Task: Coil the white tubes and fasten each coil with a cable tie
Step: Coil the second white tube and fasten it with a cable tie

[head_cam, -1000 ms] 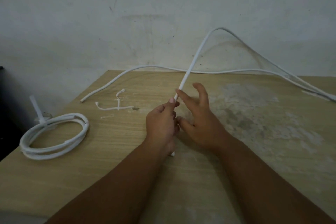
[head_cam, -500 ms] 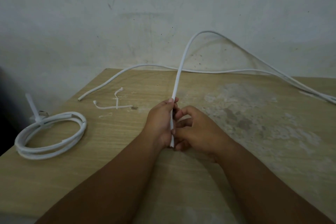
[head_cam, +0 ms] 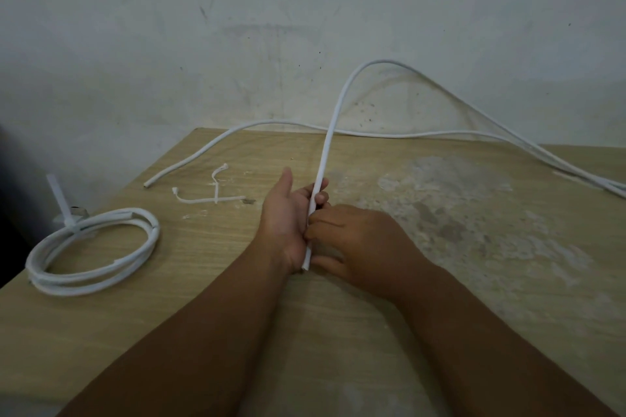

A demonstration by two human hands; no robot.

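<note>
Fingers (head_cam: pixel 320 195) of the left hand (head_cam: pixel 288 223) are spread nearly flat, thumb pointing up, with the raised white tube (head_cam: pixel 327 145) lying across the open palm and only loosely cradled. The right hand (head_cam: pixel 355 240) is curled, its fingertips pinching the same tube against the left palm close to the tube's cut end (head_cam: pixel 306 267), which sits just above the worktop (head_cam: pixel 338 332) near its middle.

From the hands the tube rises steeply, arches in front of the wall (head_cam: pixel 305 27) and descends toward the right edge of the worktop. A second white tube (head_cam: pixel 271 123) lies loose along the far edge, one open end near the far left corner, the other running off at the right edge beside the held tube; whether the two are one length joined out of sight cannot be told.

Near the left edge lies a finished coil (head_cam: pixel 91 254) of several turns, bound by a cable tie (head_cam: pixel 66 213) whose tail sticks up and away. Between that coil and the hands, two loose cable ties (head_cam: pixel 210 200) lie crossed on the wood, well apart from both hands.

Nothing stands between the hands and the near edge, where only the forearms cross. The right half of the worktop is bare, worn and blotched pale, with the tubes along its far and right margins. The wall stands right behind the far edge, so the arching tube has little room behind it.

Count: two tube runs uncoiled, one coil, three cable ties.
</note>
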